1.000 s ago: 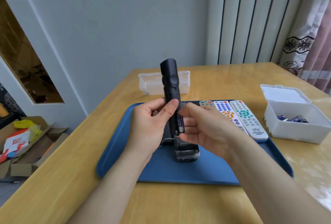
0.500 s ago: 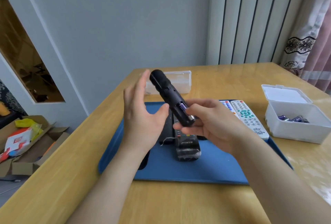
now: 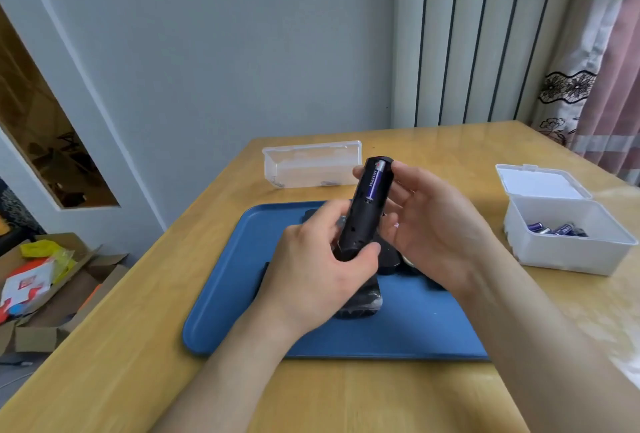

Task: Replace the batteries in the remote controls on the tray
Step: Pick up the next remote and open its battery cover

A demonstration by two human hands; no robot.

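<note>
A black remote [image 3: 363, 218] is held above the blue tray [image 3: 242, 311], its open battery bay facing me at the far end. A purple battery [image 3: 374, 180] sits in that bay. My left hand [image 3: 311, 270] grips the remote's near end. My right hand [image 3: 426, 225] holds the far end, fingertips beside the battery. Other black remotes [image 3: 360, 304] lie on the tray under my hands, mostly hidden.
A white box [image 3: 568, 245] with an open lid holds several purple batteries [image 3: 554, 229] at the right. A clear plastic box [image 3: 311, 164] stands behind the tray. The wooden table [image 3: 121, 363] ends at the left, above cardboard boxes [image 3: 45, 290] on the floor.
The remote was turned end for end: the battery bay, earlier at the near lower end, now points away and up. My left hand closed on its near end again. The white remotes are now hidden.
</note>
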